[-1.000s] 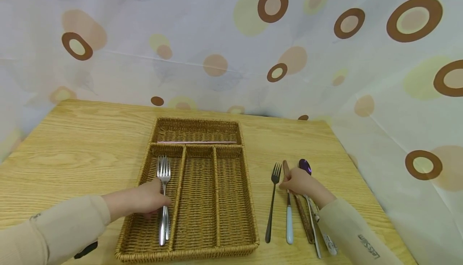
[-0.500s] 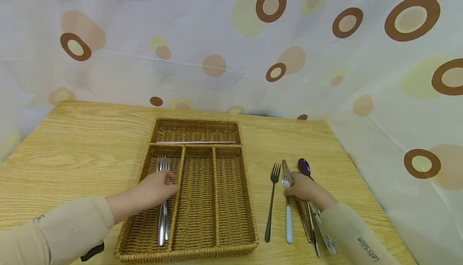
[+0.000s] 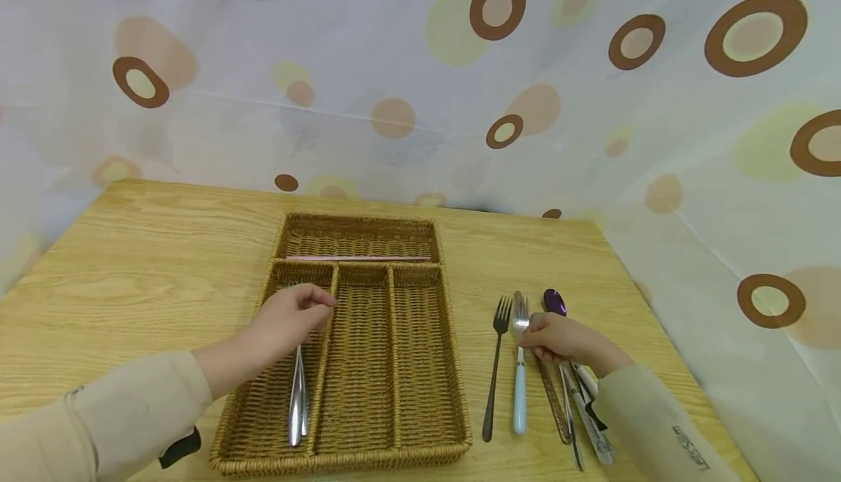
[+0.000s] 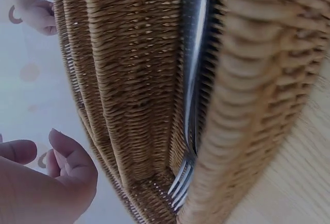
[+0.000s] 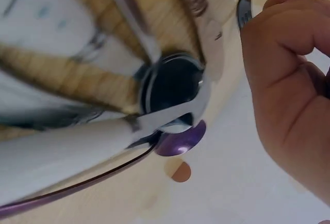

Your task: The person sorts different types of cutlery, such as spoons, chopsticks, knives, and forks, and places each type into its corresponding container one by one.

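Observation:
My right hand pinches a fork with a light blue handle by its neck, tines pointing away from me. A black fork lies just left of it. My left hand hovers over the left compartment of the wicker cutlery tray, fingers loosely bent and holding nothing. Beneath it, silver forks lie lengthwise in that compartment, their tines hidden in the head view. The left wrist view shows silver tines at the compartment's end, with the hand beside the tray.
Right of the held fork lie a purple spoon, a brown-patterned handle and several other pieces of cutlery, partly under the right sleeve. A thin pink stick lies across the tray's back compartment. Patterned sheeting rises behind the table.
My left hand has drawn back from the silver forks, up and to the right. The right hand has taken hold of the blue-handled fork, whose tines now show beyond the fingers.

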The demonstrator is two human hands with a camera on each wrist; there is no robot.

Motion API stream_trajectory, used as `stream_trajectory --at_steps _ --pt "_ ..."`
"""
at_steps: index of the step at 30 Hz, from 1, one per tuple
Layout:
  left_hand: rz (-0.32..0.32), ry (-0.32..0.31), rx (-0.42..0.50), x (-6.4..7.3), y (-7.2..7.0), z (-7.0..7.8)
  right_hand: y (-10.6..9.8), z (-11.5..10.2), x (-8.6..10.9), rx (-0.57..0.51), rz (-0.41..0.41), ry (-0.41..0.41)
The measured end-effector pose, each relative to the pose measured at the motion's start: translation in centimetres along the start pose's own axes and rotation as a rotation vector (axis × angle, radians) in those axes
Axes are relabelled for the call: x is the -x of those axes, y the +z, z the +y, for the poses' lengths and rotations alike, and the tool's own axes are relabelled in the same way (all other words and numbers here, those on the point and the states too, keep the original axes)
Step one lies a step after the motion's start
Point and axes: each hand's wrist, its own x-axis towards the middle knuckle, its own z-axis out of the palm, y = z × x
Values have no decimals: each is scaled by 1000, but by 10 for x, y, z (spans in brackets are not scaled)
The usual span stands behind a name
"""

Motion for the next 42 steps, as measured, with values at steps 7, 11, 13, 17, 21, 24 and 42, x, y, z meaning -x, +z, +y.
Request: stream_trajectory --at_steps 7,11,13,17,21,24,42 --pt "-90 -79 195 -6 1 5 6 -19 0 -85 -58 -49" --pt "-105 -93 218 -8 2 5 9 -28 0 -95 -73 -72" --pt "-106 -100 223 -8 3 6 10 -33 0 -102 -78 -81" --pt "-104 -111 222 -8 4 7 11 -43 -1 -122 -98 -95" --pt "-98 -119 223 -7 7 8 13 -53 -3 -133 -118 -104" --pt "-96 -127 224 -7 9 8 15 -61 -5 -144 -130 -107" --pt "-120 -158 241 -6 14 9 26 -96 -17 -118 -158 -130"
